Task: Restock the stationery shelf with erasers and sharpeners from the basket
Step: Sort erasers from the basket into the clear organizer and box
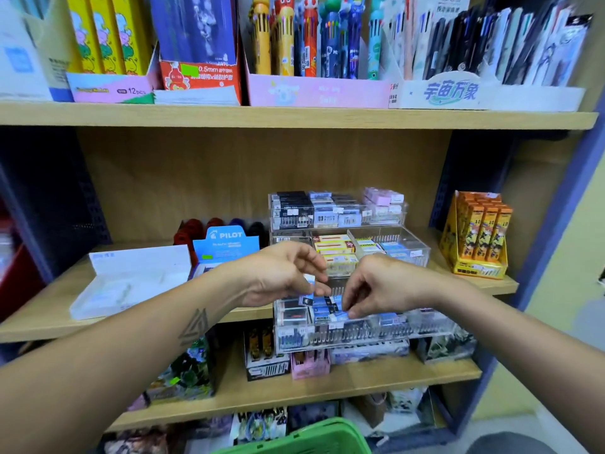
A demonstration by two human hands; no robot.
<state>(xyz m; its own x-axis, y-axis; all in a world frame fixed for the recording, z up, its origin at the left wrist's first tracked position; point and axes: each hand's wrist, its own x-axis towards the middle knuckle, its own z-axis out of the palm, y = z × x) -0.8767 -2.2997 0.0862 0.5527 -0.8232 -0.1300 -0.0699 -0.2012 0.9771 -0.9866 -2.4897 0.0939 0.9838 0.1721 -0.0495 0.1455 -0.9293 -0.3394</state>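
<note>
Erasers fill the front compartments of a clear plastic organiser that steps up in three tiers on the middle shelf. The stepped layout keeps each row visible and reachable, and the slotted dividers hold the small packs on edge so their labels face out; that seems to be why the hands work low at the front tier and not further back.

Left hand is curled, with thumb and fingers pinching a small white-and-blue eraser just above the front row. It appears to hold a spare piece ready while the other hand makes room, though how many pieces it carries I cannot tell.

Right hand reaches down with bent fingers, its fingertips pinching a blue-sleeved eraser at the middle compartment, apparently seating it among its neighbours. The two hands are near each other but not touching.

At the bottom edge of the view, the green basket sits well below the shelf; only its rim shows, so what remains in it is hidden. No sharpeners can be picked out with certainty. The upper tiers already look well stocked, so the restocking seems to be partway along.
</note>
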